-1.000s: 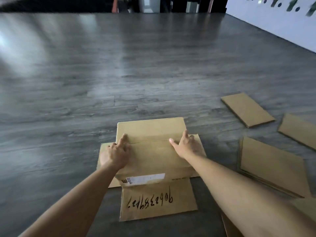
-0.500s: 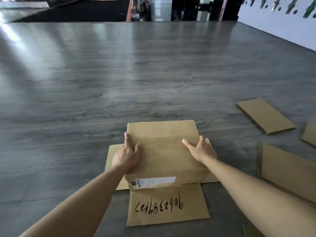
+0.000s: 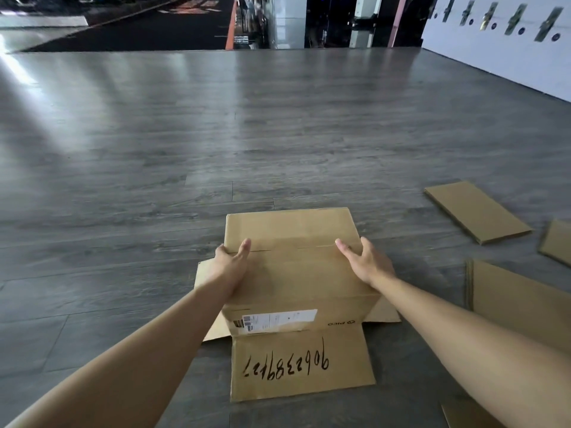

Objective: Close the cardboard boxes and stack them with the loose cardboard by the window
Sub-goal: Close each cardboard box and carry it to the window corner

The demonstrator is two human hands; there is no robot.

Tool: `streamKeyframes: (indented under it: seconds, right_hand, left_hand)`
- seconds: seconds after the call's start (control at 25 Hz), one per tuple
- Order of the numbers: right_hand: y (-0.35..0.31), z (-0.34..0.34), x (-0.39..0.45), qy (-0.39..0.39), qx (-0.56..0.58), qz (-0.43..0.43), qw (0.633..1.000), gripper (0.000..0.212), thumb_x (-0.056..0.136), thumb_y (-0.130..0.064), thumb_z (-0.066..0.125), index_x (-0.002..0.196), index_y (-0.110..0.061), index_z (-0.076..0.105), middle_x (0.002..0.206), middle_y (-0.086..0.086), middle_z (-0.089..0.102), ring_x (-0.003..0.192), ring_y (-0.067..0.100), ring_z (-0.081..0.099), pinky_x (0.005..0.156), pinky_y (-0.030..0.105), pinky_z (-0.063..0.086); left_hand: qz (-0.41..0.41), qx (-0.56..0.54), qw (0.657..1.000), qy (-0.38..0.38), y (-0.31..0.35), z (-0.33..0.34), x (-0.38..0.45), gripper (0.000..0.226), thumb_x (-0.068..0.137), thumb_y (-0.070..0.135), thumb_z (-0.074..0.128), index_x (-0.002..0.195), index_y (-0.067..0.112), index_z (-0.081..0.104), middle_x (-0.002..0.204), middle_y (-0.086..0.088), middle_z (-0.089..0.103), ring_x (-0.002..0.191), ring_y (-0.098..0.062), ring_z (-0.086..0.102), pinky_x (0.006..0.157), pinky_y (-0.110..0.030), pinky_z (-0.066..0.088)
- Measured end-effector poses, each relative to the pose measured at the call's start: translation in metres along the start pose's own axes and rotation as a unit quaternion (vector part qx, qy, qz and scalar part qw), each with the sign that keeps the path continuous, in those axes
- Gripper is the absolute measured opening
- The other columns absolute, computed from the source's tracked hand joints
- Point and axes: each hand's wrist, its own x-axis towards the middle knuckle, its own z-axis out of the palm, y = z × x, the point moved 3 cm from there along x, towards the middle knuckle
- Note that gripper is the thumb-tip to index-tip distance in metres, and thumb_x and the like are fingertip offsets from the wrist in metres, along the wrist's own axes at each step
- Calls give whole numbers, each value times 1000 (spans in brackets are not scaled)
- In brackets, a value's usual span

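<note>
A: Nearest the camera, what lay there?

B: Lay flat on the grey floor [image 3: 123,180], a flap [image 3: 301,364] of the cardboard box [image 3: 296,273], folded out toward the viewer, with a handwritten number in black marker across it. Just beyond it, on the box's near wall, carried a white shipping label [image 3: 278,321] and a small printed logo.

A: And the hands?

B: Rested on top of the box, one at each side. Left hand [image 3: 230,264] pressed at the left edge, fingers fairly straight, thumb lying on the top panel, other fingers reaching over the side. Right hand [image 3: 364,262] set at the right edge the same way, thumb spread wide across the top, fingers down the right wall. Could not tell how firmly either pressed. Sat between the two hands, box top folded shut, with a seam running across it near the fingertips.

A: Under the box?

B: Stuck out at left and right along the floor, two more flaps, spread flat.

A: Farther off?

B: To the right, apart from the box, lay loose cardboard: a large flat piece [image 3: 519,299] nearest, a small piece [image 3: 557,242] at the frame's edge, and a long flat piece [image 3: 477,211] farthest. Beyond, bare floor up to a white wall [image 3: 494,57] at right.
</note>
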Motion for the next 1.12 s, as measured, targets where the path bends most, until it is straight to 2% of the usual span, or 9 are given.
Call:
streamKeyframes:
  seconds: [0.08, 0.24, 0.44, 0.52, 0.64, 0.76, 0.84, 1.0, 1.12]
  right_hand:
    - [-12, -13, 4, 32, 19, -14, 999, 114, 70, -97, 26, 157, -22, 23, 155, 8, 42, 137, 33, 45, 107, 47, 39]
    - [-42, -43, 10, 109, 114, -76, 985, 117, 64, -98, 37, 154, -23, 29, 149, 7, 49, 134, 31, 48, 110, 47, 40]
    - [-69, -83, 14, 145, 237, -150, 949, 130, 48, -93, 66, 155, -30, 25, 148, -4, 50, 134, 17, 49, 111, 40, 41]
    - [-70, -93, 20, 114, 246, -161, 949, 126, 42, -86, 77, 148, -29, 37, 136, -9, 60, 126, 13, 55, 105, 35, 45]
    - [-57, -83, 19, 84, 237, -163, 954, 99, 36, -74, 85, 118, -27, 56, 104, -14, 65, 102, 12, 63, 82, 28, 50]
    - [-35, -52, 14, 75, 251, -148, 954, 94, 47, -49, 95, 125, -20, 51, 112, -8, 61, 107, 16, 59, 85, 30, 47]
    - [-22, -37, 10, 86, 252, -137, 954, 93, 48, -44, 97, 125, -23, 47, 115, -9, 58, 109, 13, 56, 86, 29, 45]
    - [3, -10, 0, 92, 184, -106, 973, 97, 47, -51, 94, 127, -24, 45, 114, -11, 55, 109, 13, 53, 86, 34, 47]
    - [21, 9, -5, 30, 132, -74, 988, 101, 49, -59, 90, 132, -27, 41, 110, -14, 54, 113, 17, 56, 80, 30, 43]
  left_hand:
    - [33, -21, 999, 22, 16, -11, -1, 75, 84, 75, 54, 137, 21, 50, 116, -2, 61, 100, -24, 57, 88, -34, 44]
    - [128, -104, 984, 63, 55, -34, -9, 75, 82, 69, 64, 145, 32, 46, 130, 5, 62, 117, -21, 59, 100, -39, 46]
    - [215, -176, 955, 107, 86, -58, -23, 90, 71, 58, 83, 145, 42, 35, 118, 16, 62, 100, -6, 60, 91, -29, 46]
    - [211, -190, 954, 92, 89, -60, -23, 104, 66, 53, 89, 150, 35, 29, 124, 13, 62, 107, -9, 62, 94, -31, 49]
    - [208, -135, 965, 87, 78, -50, -20, 86, 67, 39, 91, 140, 28, 46, 113, 12, 65, 106, -14, 63, 85, -29, 53]
    - [181, -99, 975, 82, 52, -34, -18, 78, 67, 33, 92, 133, 28, 50, 110, 8, 64, 104, -19, 62, 90, -38, 53]
    - [158, -87, 980, 81, 33, -24, -15, 77, 66, 30, 93, 129, 26, 49, 111, 5, 64, 104, -22, 60, 89, -39, 51]
    - [116, -55, 989, 77, -4, -5, -11, 69, 62, 27, 95, 114, 22, 51, 102, 4, 62, 98, -24, 59, 79, -35, 46]
    - [77, -37, 994, 63, -32, 9, -6, 70, 62, 28, 95, 115, 22, 50, 101, 3, 63, 96, -25, 59, 79, -37, 48]
